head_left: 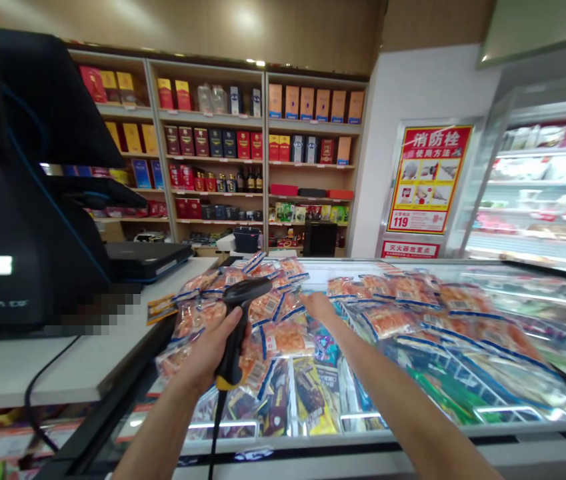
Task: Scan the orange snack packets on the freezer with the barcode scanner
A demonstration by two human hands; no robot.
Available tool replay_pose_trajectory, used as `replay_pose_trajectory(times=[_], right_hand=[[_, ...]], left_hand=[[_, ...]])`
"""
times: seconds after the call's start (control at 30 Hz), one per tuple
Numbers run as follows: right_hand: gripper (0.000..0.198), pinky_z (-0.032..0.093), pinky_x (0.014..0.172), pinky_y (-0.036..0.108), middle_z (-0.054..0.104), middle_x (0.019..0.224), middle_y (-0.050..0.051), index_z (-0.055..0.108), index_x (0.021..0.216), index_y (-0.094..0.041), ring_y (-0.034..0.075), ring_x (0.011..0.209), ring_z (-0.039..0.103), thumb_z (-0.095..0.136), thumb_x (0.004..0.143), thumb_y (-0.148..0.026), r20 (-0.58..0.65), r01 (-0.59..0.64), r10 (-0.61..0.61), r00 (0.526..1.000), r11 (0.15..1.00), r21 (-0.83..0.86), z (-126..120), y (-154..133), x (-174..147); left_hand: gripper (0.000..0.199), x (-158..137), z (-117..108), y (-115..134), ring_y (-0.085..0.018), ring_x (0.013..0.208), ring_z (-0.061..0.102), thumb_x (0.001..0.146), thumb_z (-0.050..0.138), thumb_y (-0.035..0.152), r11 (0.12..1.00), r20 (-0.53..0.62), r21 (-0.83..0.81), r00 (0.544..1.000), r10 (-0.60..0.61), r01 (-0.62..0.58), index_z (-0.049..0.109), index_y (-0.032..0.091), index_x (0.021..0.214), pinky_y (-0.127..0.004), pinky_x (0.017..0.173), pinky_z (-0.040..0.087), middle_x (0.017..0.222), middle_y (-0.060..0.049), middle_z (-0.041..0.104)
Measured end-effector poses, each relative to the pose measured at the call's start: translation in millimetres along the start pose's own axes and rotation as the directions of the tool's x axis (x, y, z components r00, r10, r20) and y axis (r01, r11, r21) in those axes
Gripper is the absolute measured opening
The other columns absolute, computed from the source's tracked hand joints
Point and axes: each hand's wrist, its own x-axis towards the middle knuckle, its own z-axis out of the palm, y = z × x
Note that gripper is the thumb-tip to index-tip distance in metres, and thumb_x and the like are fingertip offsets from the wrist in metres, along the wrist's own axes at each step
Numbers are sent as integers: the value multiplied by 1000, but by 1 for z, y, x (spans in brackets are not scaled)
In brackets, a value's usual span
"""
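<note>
A black barcode scanner point(235, 327) with a yellow tip at the base of its handle is in my left hand point(213, 347), fingers wrapped around the grip. Its cable hangs down from the handle. The scanner head is over a pile of clear packets point(287, 339) with orange-pink food inside and blue edges, lying on the freezer's glass top. My right hand point(319, 308) reaches to the right side of this pile, at the edge of a packet. Its fingers are small and indistinct, so its grip is unclear. More such packets point(393, 320) lie to the right of my right arm.
Bagged goods point(313, 393) show through the chest freezer's glass. A black checkout terminal point(27, 200) stands on a white counter point(127, 353) at left. Behind are shelves of boxes point(213, 143), a red fire-hydrant poster point(430, 177) and a refrigerated display point(547, 180).
</note>
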Motion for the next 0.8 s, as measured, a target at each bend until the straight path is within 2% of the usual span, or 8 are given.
replay_pose_trajectory(times=[0.13, 0.23, 0.37, 0.53, 0.8], right_hand=[[44, 35, 56, 21, 65, 71, 9, 66, 71, -15, 16, 72, 58, 32, 78, -42, 44, 24, -28, 999, 995, 92, 15, -4, 0], [32, 34, 55, 20, 65, 71, 6, 65, 72, -17, 14, 68, 57, 39, 76, -35, -69, 25, -15, 997, 991, 135, 12, -2, -4], [27, 34, 59, 21, 65, 78, 4, 64, 77, -19, 15, 75, 56, 40, 75, -30, -255, 28, 9, 967, 990, 141, -11, 6, -16], [26, 33, 63, 22, 64, 78, 5, 63, 77, -19, 15, 75, 55, 39, 76, -29, -425, 83, -22, 905, 989, 126, -38, 14, -32], [30, 35, 66, 24, 63, 78, 6, 63, 79, -16, 16, 71, 54, 38, 75, -32, -647, 189, 61, 760, 931, 311, -40, 55, -39]], left_hand=[[29, -6, -3, 2, -7, 40, 47, 65, 55, 43, 1000, -5, -5, 1000, 18, -18, 51, 14, 67, -16, 34, 37, 51, 3, 51], [29, -11, -3, 5, -6, 41, 48, 66, 54, 43, 999, 7, 1, 999, 48, -48, 50, 15, 66, -16, 36, 38, 51, 4, 50], [29, -14, 5, 7, -6, 41, 47, 67, 53, 43, 998, 28, 15, 998, 57, -58, 50, 14, 66, -16, 36, 37, 51, 3, 52], [27, -17, 20, 6, -6, 42, 49, 66, 55, 41, 999, 73, -12, 996, 42, -41, 50, 15, 70, -17, 40, 40, 53, 3, 53], [26, -25, 40, 7, -6, 41, 47, 69, 51, 41, 998, 162, 29, 986, 49, -55, 48, 15, 66, -17, 39, 38, 52, 3, 51]])
